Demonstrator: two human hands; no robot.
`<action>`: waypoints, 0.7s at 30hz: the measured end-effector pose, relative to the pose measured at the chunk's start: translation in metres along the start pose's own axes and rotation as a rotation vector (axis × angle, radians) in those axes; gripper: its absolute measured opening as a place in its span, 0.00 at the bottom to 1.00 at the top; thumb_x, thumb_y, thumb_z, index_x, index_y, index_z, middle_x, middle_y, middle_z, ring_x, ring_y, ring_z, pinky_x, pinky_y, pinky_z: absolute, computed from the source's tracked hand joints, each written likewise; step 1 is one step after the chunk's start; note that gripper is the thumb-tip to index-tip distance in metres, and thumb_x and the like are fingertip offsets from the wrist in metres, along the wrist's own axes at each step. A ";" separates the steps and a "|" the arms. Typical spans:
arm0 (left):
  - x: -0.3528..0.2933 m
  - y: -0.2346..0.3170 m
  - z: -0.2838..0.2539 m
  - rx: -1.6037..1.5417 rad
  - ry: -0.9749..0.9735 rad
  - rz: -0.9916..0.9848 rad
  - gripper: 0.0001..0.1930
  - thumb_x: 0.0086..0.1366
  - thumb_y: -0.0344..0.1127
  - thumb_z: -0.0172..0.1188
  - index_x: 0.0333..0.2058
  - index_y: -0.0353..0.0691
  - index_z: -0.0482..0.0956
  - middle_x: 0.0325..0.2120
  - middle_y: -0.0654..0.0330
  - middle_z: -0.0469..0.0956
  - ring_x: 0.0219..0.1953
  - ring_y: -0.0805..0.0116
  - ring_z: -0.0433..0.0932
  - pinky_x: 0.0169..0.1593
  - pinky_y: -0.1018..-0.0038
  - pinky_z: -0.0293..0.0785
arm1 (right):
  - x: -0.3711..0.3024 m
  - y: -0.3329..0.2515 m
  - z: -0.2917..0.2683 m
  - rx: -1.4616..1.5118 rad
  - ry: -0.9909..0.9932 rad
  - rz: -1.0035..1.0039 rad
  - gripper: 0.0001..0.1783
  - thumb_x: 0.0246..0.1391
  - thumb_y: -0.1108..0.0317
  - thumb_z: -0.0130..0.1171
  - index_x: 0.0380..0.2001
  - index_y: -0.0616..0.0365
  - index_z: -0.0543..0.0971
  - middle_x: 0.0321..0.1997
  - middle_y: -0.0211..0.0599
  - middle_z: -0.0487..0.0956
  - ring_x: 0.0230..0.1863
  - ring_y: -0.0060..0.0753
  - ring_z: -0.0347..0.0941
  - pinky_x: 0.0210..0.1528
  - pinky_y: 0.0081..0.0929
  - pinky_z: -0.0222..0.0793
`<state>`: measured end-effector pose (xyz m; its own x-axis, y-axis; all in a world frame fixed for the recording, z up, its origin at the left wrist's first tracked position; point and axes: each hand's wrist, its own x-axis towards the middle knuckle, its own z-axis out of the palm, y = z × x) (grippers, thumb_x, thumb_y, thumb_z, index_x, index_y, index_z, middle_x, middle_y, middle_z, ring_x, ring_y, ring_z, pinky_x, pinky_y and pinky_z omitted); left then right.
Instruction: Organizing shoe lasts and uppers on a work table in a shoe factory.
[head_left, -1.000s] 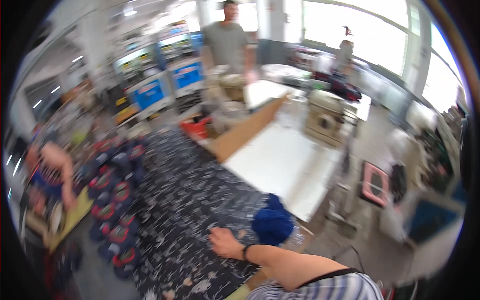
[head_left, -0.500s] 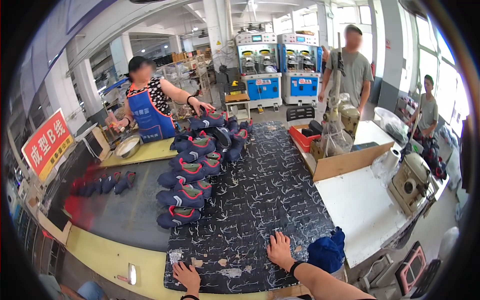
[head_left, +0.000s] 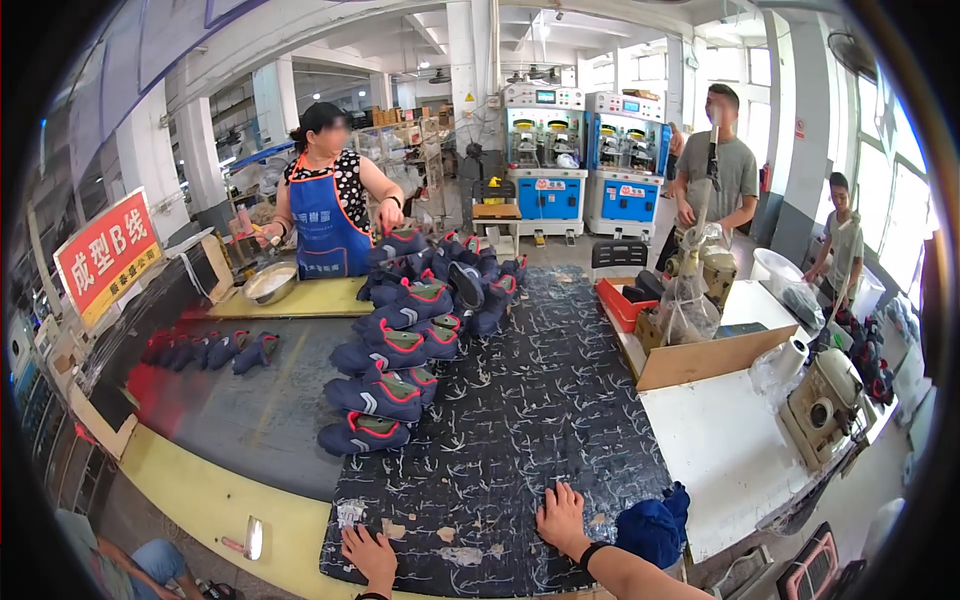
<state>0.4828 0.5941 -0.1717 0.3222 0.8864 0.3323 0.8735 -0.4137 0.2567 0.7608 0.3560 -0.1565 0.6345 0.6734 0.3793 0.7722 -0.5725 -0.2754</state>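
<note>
Both of my hands rest palm down on a dark table mat (head_left: 480, 420) marked all over with pale streaks. My left hand (head_left: 370, 556) lies near the front left corner, fingers spread, beside some worn pale patches. Farther right, my right hand (head_left: 562, 520) is flat with its fingers apart, a dark band on its wrist. Close to its right sits a crumpled blue cloth (head_left: 652, 528). Along the mat's left side, navy shoes (head_left: 372, 392) with red collar edging stand in a long stack. Neither hand holds or touches a shoe.
Left of the mat runs a dark belt (head_left: 270, 410) carrying several shoes (head_left: 225, 350). A co-worker in a blue apron (head_left: 330, 220) reaches over the stack's far end, near a metal bowl (head_left: 270, 284). On the right, a white table (head_left: 700, 450) bears a beige machine (head_left: 825, 408).
The view has tilted and shifted slightly, so the background sits lower and farther right. The co-worker's reaching arm has drawn back somewhat. My hands stay in place on the mat.
</note>
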 end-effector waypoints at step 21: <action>-0.001 0.006 0.005 -0.045 0.001 0.039 0.23 0.56 0.39 0.54 0.47 0.28 0.68 0.53 0.38 0.62 0.59 0.44 0.57 0.58 0.52 0.51 | -0.006 0.006 -0.004 -0.018 0.034 0.022 0.25 0.47 0.62 0.53 0.48 0.65 0.69 0.55 0.58 0.64 0.60 0.55 0.56 0.59 0.50 0.48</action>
<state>0.4895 0.5920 -0.1749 0.3558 0.8692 0.3435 0.8430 -0.4571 0.2836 0.7614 0.3468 -0.1569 0.6493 0.6447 0.4034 0.7575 -0.5951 -0.2683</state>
